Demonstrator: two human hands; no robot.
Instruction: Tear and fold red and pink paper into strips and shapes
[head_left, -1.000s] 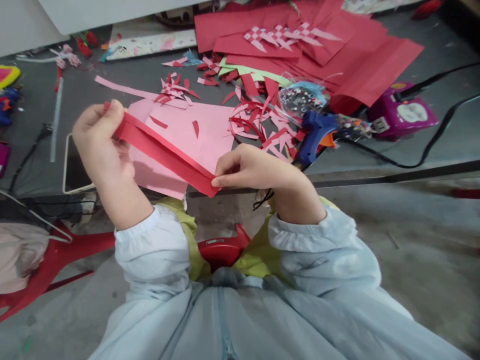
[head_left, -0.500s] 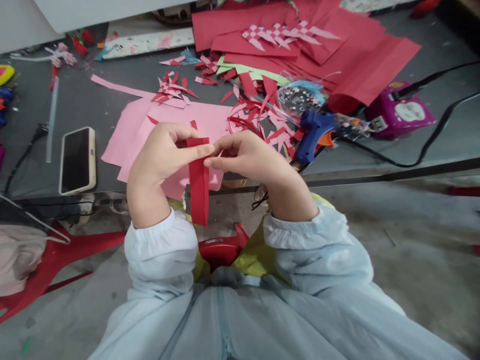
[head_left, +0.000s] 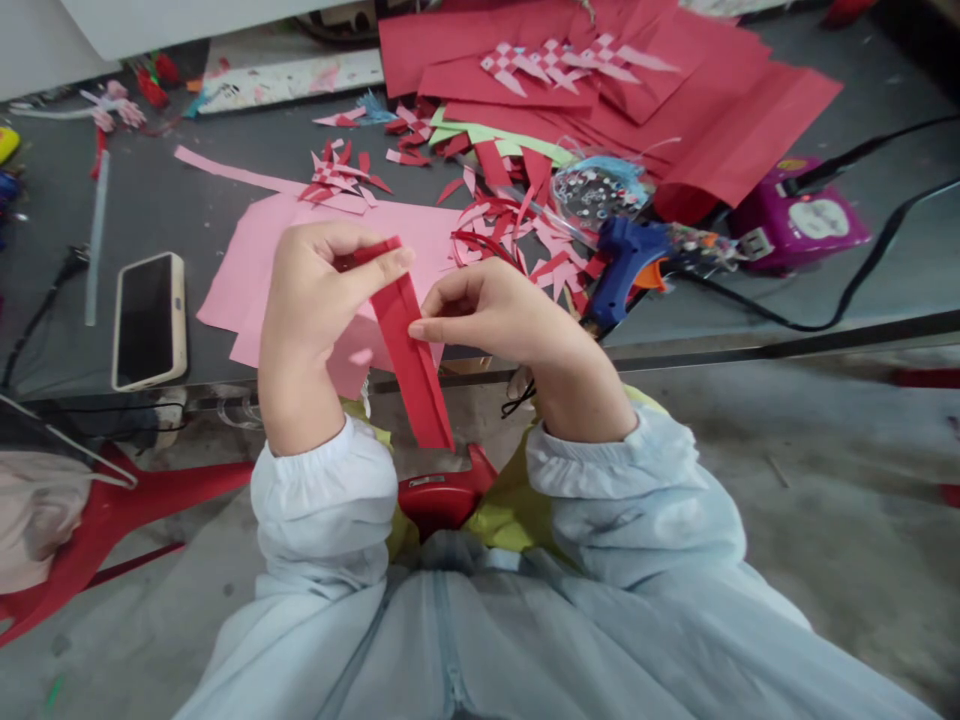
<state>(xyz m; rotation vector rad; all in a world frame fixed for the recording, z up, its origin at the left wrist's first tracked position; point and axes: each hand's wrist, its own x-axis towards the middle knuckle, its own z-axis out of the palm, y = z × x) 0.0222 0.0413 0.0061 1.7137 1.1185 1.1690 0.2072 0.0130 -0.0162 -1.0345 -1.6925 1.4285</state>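
Observation:
A folded red paper strip [head_left: 414,365] hangs downward in front of the table edge. My left hand [head_left: 315,300] pinches its top end between thumb and fingers. My right hand [head_left: 495,325] pinches the strip's right edge a little lower, fingers closed. Behind both hands lie pink paper sheets [head_left: 255,265] on the grey table [head_left: 187,195].
A phone [head_left: 146,320] lies left of the pink sheets. A blue glue gun [head_left: 626,265], a bag of googly eyes [head_left: 596,190], a purple device [head_left: 799,220] with cables and large red sheets [head_left: 675,90] sit to the right. Paper scraps [head_left: 517,225] litter the middle. A red chair [head_left: 112,520] is below left.
The strip was stretched sideways between my hands a second ago; my left hand has come in beside the right, and the strip now hangs downward, its lower end swung slightly right.

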